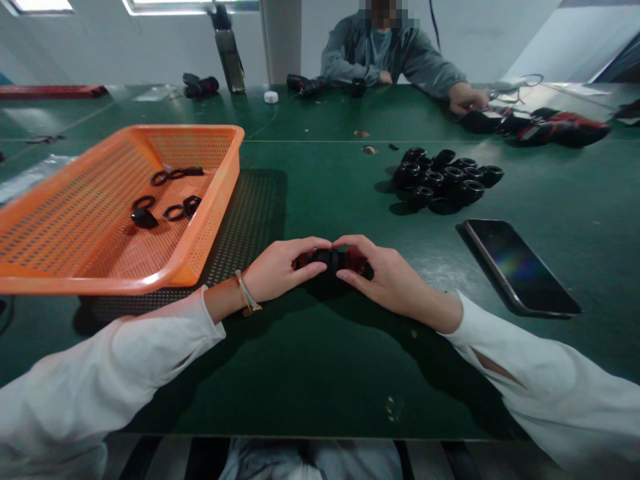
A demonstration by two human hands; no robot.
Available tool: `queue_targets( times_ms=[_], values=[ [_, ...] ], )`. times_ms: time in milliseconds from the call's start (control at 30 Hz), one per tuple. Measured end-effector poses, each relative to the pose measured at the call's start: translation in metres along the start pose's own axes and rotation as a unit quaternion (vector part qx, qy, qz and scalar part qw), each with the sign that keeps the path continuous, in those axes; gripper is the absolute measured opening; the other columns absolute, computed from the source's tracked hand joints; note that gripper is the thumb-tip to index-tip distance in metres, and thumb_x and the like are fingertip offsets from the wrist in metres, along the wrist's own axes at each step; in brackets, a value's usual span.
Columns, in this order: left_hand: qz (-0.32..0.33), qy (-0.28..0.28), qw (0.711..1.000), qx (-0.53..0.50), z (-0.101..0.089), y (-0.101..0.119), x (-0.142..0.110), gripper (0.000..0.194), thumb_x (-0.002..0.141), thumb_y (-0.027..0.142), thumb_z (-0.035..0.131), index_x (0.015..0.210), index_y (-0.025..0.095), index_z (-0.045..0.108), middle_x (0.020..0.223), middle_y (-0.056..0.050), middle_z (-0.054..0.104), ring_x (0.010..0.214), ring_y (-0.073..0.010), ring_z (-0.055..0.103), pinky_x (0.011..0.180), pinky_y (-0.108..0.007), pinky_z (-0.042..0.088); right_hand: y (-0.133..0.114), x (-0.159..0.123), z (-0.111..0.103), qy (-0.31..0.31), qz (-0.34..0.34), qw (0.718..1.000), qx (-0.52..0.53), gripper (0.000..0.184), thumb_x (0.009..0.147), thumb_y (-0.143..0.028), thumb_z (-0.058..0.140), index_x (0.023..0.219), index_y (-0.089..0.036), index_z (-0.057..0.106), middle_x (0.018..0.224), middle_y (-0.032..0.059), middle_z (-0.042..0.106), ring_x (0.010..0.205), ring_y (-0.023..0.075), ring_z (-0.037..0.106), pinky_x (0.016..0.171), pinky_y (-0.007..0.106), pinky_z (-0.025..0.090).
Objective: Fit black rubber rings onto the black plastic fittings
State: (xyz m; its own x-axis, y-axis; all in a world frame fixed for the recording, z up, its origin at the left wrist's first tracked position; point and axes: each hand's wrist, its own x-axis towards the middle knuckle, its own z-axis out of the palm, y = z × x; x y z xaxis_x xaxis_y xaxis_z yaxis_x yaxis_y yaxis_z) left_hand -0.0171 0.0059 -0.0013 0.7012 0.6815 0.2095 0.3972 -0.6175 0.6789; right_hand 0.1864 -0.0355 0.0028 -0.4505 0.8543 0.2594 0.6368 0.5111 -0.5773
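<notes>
Between my two hands, low over the green table, is a black cylindrical part [330,259] with a raised ring at its middle. My left hand [285,267] grips its left end between thumb and fingers. The fingers of my right hand [383,270] close round the right end, where a dark tip pokes out beneath the palm. The index fingertips of both hands nearly meet above the part. Much of it is hidden by my fingers, so its exact kind cannot be made out.
On the left stands an orange perforated basket [187,270] with several black rings and a black cap-like piece [144,218] inside. Several black hollow parts [453,175] are clustered at right, beyond a phone [520,267]. Across the table [320,373], a person [390,50] reaches toward black-and-red items [565,128].
</notes>
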Motion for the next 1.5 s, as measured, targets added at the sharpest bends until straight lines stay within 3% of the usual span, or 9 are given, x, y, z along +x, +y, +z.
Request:
queue_targets(
  times_ms=[1500],
  values=[
    [0.001,0.005,1.000,0.003,-0.0011,0.0014,0.0003,0.031,0.086,0.029,0.049,0.113,0.015,0.058,0.103,-0.003,0.068,0.077,-0.0128,0.060,0.069,-0.022,0.045,-0.0007,-0.0005,0.0000,0.000,0.001,1.000,0.009,0.031,0.081,-0.017,0.051,0.111,-0.019,0.044,0.071,-0.0003,0.062,0.061,0.0149,0.060,0.058,0.027,0.047]
  ],
)
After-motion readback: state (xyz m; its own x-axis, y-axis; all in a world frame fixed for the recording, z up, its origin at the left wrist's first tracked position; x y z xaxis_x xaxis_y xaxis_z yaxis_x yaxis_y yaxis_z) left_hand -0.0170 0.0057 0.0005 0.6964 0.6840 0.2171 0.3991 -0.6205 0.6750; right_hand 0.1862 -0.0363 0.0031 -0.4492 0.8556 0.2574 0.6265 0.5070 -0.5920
